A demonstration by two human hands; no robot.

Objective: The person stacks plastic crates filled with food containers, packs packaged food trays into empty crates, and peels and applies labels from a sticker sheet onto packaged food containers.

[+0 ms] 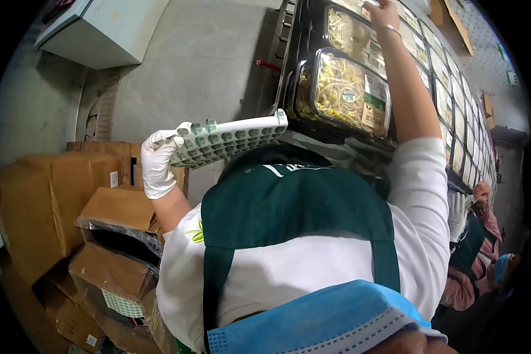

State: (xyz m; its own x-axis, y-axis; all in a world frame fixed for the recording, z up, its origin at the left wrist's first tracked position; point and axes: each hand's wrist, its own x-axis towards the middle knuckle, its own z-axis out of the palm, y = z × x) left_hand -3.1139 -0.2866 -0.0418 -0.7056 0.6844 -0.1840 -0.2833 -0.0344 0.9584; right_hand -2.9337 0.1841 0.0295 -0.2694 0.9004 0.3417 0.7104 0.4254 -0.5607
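Note:
My left hand [161, 158], in a white glove, grips the edge of a sheet of round green-and-white stickers [230, 139]. A few stickers stand partly lifted along the sheet's upper edge. My right hand [385, 14] reaches over the packs at the top of the view, partly cut off by the frame. Its fingers look bent together with something white at the tips, too small to make out. Below that forearm lies a clear-lidded black tray of bean sprouts [339, 88]. This tray carries a label [374, 103] and a small round sticker [348, 97].
Rows of similar packed trays [442, 94] stretch away to the right. Cardboard boxes [47, 200] are piled at the left, and a white cabinet [103, 35] stands on the grey floor [189, 71]. A co-worker in a pink sleeve [457, 289] works at the far right.

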